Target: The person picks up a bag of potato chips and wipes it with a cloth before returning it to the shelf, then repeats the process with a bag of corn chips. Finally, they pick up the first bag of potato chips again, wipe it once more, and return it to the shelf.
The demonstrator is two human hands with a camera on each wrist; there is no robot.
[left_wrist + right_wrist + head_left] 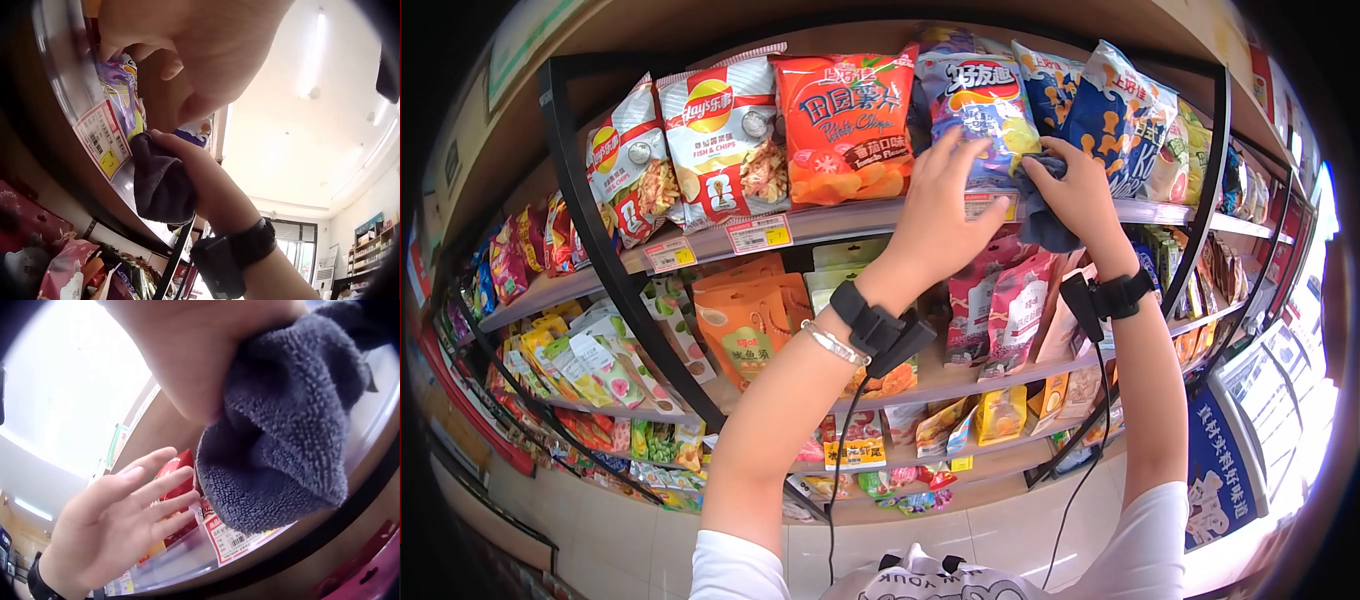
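Cloth hangs bunched in the right hand, fingers curled round it, probably keeping its folds together, just right of the upright purple bag; the left hand spreads open, gripping nothing.

The head view looks forward and down from above at the tiered shelf unit with black metal frames, wide enough to take in several tiers. The left wrist view, close by the left hand, faces the person's right along the upper tier's clear-trimmed front edge, steeply tilted. The right wrist view looks left along that edge, very near the crumpled dark blue-grey terry cloth. All three share the cloth and edge.
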